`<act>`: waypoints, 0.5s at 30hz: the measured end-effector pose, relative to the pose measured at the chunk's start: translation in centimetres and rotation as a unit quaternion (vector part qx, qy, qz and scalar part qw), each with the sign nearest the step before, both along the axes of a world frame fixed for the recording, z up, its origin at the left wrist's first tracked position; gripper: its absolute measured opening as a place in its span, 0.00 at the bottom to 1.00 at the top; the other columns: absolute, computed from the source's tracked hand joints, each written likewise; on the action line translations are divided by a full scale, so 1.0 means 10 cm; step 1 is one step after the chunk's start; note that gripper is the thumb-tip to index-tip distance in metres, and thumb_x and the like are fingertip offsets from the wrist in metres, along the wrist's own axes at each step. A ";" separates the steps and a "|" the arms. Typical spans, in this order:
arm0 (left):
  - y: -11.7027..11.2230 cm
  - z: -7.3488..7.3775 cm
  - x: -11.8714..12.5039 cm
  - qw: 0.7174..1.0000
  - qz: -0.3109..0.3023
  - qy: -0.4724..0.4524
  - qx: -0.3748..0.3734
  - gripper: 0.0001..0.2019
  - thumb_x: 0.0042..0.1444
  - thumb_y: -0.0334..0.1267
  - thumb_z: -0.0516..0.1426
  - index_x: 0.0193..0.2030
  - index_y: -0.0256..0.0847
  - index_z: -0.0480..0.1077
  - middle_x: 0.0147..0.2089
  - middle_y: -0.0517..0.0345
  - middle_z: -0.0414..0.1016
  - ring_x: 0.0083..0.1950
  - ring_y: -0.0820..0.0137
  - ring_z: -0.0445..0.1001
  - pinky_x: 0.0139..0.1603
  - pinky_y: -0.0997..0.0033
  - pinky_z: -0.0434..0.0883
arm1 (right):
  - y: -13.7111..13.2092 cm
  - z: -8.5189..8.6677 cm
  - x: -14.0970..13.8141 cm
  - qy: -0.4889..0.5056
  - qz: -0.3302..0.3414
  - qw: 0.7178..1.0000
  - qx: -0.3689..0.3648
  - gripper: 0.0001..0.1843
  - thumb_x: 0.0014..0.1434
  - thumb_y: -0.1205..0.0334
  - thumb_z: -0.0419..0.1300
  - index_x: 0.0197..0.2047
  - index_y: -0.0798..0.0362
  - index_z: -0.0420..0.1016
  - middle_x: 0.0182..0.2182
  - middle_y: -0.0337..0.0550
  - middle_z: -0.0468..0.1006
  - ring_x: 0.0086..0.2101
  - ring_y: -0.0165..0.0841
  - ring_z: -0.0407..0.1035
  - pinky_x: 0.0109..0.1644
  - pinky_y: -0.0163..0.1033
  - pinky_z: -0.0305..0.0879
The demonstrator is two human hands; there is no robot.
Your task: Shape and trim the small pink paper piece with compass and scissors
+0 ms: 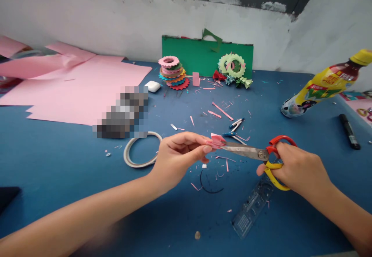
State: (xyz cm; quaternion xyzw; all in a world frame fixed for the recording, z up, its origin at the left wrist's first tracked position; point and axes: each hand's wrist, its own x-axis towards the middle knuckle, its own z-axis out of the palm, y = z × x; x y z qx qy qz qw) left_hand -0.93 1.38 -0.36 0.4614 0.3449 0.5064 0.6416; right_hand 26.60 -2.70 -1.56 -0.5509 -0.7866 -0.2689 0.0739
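Between the thumb and fingers of my left hand (181, 156) is a small pink paper piece (217, 140), pinched at its left end. My right hand (302, 168) grips the scissors (247, 151) by their red and yellow handles. The blades point left, and their tips meet the paper. How far the blades have gone into the paper I cannot tell. Just behind the blades lies a blue-and-white compass (234, 129). Pink paper scraps (222, 110) are strewn around it. Below the scissors rests a clear plastic ruler (251, 208), partly covered by my right hand and the handles.
A roll of tape (127, 157) lies beside my left wrist. Large pink sheets (87, 83) spread across the left. At the back stand stacked paper rings (174, 73) and a green board (192, 52). A tilted bottle (322, 84) and a black marker (348, 131) are at right.
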 end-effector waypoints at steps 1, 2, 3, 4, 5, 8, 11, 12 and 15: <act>0.00 0.00 0.00 1.000 -0.002 -0.001 -0.002 0.02 0.46 0.33 0.66 0.29 0.43 0.77 0.31 0.59 0.80 0.33 0.70 0.79 0.23 0.82 0.74 | 0.00 0.00 0.00 0.002 0.004 1.000 0.001 0.34 0.52 0.28 0.43 0.23 0.53 0.62 0.14 0.38 0.63 0.17 0.29 0.62 0.23 0.34 0.47; -0.01 0.01 0.00 1.000 -0.007 -0.004 -0.006 0.02 0.46 0.33 0.66 0.29 0.43 0.77 0.31 0.58 0.80 0.33 0.70 0.79 0.23 0.82 0.74 | 0.01 0.00 0.01 0.002 0.008 1.000 0.000 0.34 0.53 0.28 0.43 0.23 0.53 0.61 0.14 0.38 0.63 0.17 0.29 0.62 0.23 0.34 0.47; -0.01 0.01 0.00 1.000 -0.011 -0.008 -0.011 0.02 0.46 0.33 0.66 0.29 0.43 0.77 0.30 0.58 0.80 0.33 0.70 0.78 0.23 0.83 0.74 | 0.01 0.00 0.01 0.001 0.010 1.000 -0.002 0.33 0.53 0.29 0.43 0.23 0.53 0.61 0.15 0.39 0.63 0.17 0.29 0.62 0.24 0.34 0.48; -0.01 0.02 0.00 1.000 -0.016 -0.013 -0.018 0.02 0.46 0.34 0.66 0.29 0.43 0.77 0.30 0.58 0.80 0.33 0.71 0.78 0.23 0.83 0.74 | 0.02 0.00 0.01 -0.001 0.012 1.000 -0.002 0.33 0.53 0.30 0.44 0.23 0.53 0.61 0.15 0.38 0.63 0.17 0.29 0.62 0.24 0.34 0.48; -0.02 0.02 0.00 0.999 -0.020 -0.019 -0.027 0.02 0.46 0.34 0.66 0.29 0.43 0.77 0.30 0.59 0.80 0.32 0.71 0.78 0.24 0.83 0.74 | 0.02 0.00 0.02 -0.004 0.015 1.000 0.003 0.32 0.53 0.30 0.44 0.23 0.53 0.61 0.15 0.38 0.62 0.17 0.29 0.62 0.24 0.34 0.48; -0.02 0.04 0.00 0.998 -0.029 -0.032 -0.052 0.02 0.47 0.34 0.66 0.29 0.43 0.77 0.29 0.60 0.80 0.32 0.73 0.78 0.24 0.84 0.74 | 0.03 0.00 0.04 -0.016 0.023 0.999 0.031 0.30 0.54 0.32 0.46 0.23 0.53 0.60 0.15 0.36 0.60 0.17 0.28 0.60 0.24 0.34 0.48; -0.03 0.04 0.00 0.996 -0.033 -0.042 -0.072 0.02 0.48 0.34 0.65 0.29 0.44 0.76 0.29 0.62 0.80 0.31 0.75 0.77 0.25 0.85 0.74 | 0.04 0.01 0.05 -0.015 0.035 0.998 0.059 0.29 0.54 0.33 0.47 0.22 0.53 0.59 0.15 0.35 0.59 0.17 0.27 0.59 0.24 0.33 0.48; -0.04 0.04 0.00 0.996 -0.034 -0.043 -0.077 0.02 0.48 0.34 0.65 0.29 0.44 0.76 0.29 0.62 0.80 0.31 0.75 0.77 0.25 0.86 0.74 | 0.04 0.01 0.05 -0.014 0.036 0.997 0.062 0.29 0.54 0.33 0.47 0.22 0.53 0.59 0.15 0.35 0.59 0.17 0.26 0.58 0.24 0.33 0.47; -0.05 0.05 0.00 0.995 -0.030 -0.041 -0.084 0.03 0.47 0.35 0.66 0.28 0.43 0.76 0.29 0.62 0.80 0.31 0.75 0.77 0.24 0.86 0.73 | 0.04 0.02 0.05 -0.016 0.036 0.997 0.061 0.30 0.54 0.32 0.46 0.21 0.53 0.59 0.15 0.34 0.58 0.16 0.26 0.57 0.23 0.33 0.47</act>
